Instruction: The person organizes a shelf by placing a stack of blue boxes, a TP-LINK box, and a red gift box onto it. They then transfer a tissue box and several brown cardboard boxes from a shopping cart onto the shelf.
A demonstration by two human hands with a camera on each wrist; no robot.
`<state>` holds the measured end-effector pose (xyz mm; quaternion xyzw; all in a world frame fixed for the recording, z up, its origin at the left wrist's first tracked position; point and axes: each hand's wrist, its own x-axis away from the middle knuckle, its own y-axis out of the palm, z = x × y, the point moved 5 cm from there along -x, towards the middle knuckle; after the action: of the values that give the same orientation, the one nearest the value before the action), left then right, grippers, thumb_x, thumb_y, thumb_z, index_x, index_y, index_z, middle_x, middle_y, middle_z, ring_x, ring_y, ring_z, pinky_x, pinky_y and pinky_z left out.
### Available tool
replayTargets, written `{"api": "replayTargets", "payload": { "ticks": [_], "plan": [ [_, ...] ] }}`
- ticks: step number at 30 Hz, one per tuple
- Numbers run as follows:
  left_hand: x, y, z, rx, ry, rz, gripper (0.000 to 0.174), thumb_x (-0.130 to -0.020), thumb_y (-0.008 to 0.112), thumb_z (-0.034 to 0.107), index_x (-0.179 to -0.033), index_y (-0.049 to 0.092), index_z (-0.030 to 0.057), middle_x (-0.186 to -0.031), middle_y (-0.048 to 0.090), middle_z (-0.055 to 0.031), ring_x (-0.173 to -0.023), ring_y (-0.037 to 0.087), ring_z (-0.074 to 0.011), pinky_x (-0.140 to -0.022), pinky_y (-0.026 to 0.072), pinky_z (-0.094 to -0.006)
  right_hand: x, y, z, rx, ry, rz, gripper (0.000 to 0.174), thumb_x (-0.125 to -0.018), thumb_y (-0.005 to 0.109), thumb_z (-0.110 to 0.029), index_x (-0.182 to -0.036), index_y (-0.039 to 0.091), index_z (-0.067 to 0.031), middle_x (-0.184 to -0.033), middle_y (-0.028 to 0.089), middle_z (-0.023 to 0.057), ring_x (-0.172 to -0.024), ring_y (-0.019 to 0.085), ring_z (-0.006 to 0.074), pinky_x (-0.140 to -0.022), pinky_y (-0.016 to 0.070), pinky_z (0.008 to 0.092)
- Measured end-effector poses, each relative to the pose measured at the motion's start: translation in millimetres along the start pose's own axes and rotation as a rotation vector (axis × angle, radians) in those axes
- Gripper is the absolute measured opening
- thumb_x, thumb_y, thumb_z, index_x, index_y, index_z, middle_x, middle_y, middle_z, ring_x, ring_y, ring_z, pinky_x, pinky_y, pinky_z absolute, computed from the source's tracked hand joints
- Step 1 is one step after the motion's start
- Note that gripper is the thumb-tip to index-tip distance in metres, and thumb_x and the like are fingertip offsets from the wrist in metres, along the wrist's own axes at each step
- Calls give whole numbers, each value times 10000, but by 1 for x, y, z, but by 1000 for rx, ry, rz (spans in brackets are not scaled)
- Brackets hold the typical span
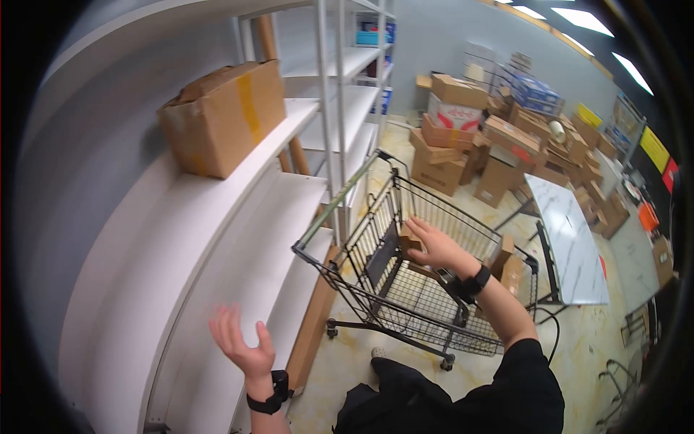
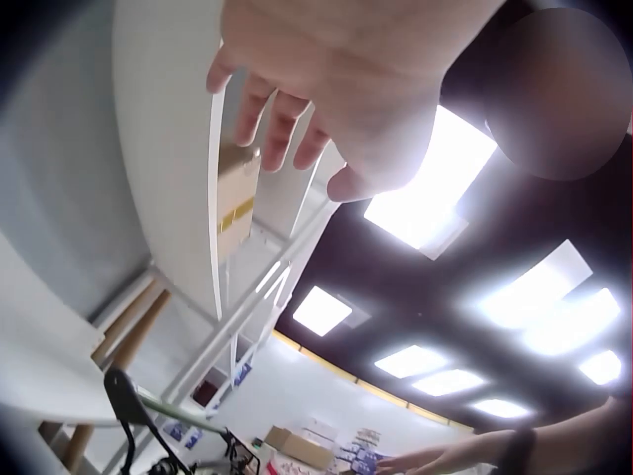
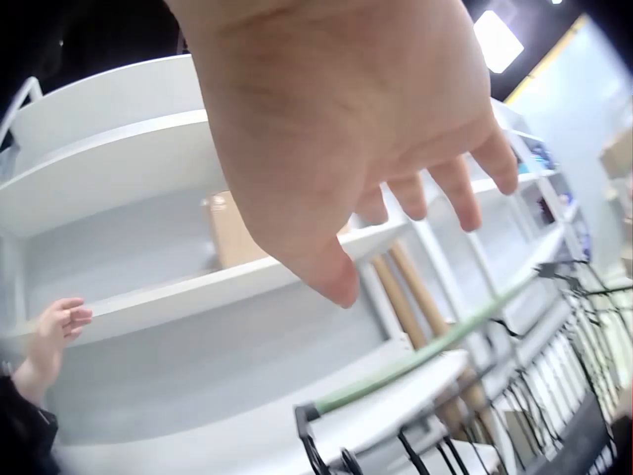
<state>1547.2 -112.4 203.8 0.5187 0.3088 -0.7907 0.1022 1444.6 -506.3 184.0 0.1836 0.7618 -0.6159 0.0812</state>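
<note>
My left hand (image 1: 243, 344) is raised in front of the lower white shelves, fingers spread and holding nothing. My right hand (image 1: 438, 249) reaches over the shopping cart (image 1: 383, 293), its fingers extended and nothing in its grasp. In the head view the right hand overlaps the cart's basket, where a small brown carton shows partly behind it. A taped cardboard box (image 1: 228, 119) stands on the shelf (image 1: 195, 210) ahead of both hands. In the right wrist view, the cart's green handle (image 3: 425, 358) runs below the right hand (image 3: 346, 139).
Piled cardboard boxes (image 1: 506, 137) fill the far corner. A marble-patterned table (image 1: 567, 242) stands right of the cart. More shelving (image 1: 347, 108) continues beyond the near unit, with a brown pole (image 1: 266, 36) behind it. Small cartons (image 1: 511, 271) sit at the cart's far end.
</note>
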Motion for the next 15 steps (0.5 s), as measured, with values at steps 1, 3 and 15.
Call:
{"api": "replayTargets", "payload": {
  "ticks": [1,3,15],
  "plan": [
    [8,18,11,40,17,-22,413,-723,615,195,-1089,534,21,-1090,539,-137,-1061,479,-323,-985,264,-481,41,10,21,-57,143,-117,653,-763,587,-264,-1308,316,-30,-1310,361,217,-1075,471,372,-916,389,386],
    [26,64,34,166,-11,-275,349,-723,599,181,-1037,551,36,-1048,550,-111,-1053,487,-302,-967,278,-491,130,50,76,-157,375,-286,647,-775,576,-322,-1291,338,-13,-1158,496,252,-1047,495,371,-895,405,385],
    [165,209,195,654,319,-1028,340,-730,607,276,-1017,585,95,-1025,565,-52,-1017,491,-241,-957,280,-460,384,33,143,-268,1075,-12,604,-757,601,-254,-1254,397,21,-1228,470,215,-1147,448,315,-959,359,348]
  ]
}}
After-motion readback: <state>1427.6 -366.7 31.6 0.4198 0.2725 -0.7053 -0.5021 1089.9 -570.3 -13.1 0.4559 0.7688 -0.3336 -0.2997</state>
